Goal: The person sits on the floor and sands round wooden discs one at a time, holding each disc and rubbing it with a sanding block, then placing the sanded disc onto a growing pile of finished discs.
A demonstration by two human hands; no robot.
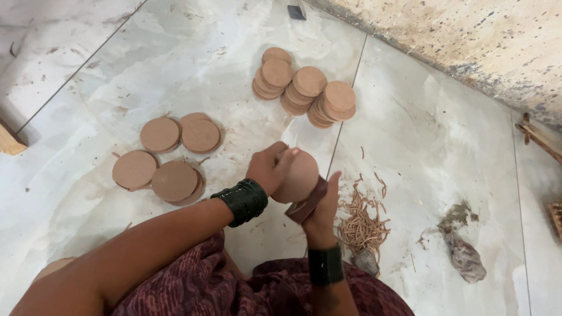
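1. Left hand [270, 168] gripped a round brown disc [297, 175], fingers curled closed over its upper edge, held above the floor [193, 64] near the middle of the tiled area.
2. Right hand [325, 205] had fingers closed around a dark reddish-brown pad [307, 203], probably sandpaper, pressed against the disc's lower rim.
3. Both wrists wore dark bangles.
4. Step in hand, judged: rim of the disc was being rubbed smooth. Next move would call for turning the disc in the left grip so an unworked stretch of rim meets the pad, keeping pressure even.
5. Loose flat discs [167, 158] lay on the floor to the left, some overlapping.
6. Stacked discs [304, 88] sat farther off, toward the wall edge of the floor, in several short piles touching each other.
7. Pile of thin curled shavings [363, 225] lay just right of the hands; a crumpled grey rag [462, 251] lay further right, apart from it.
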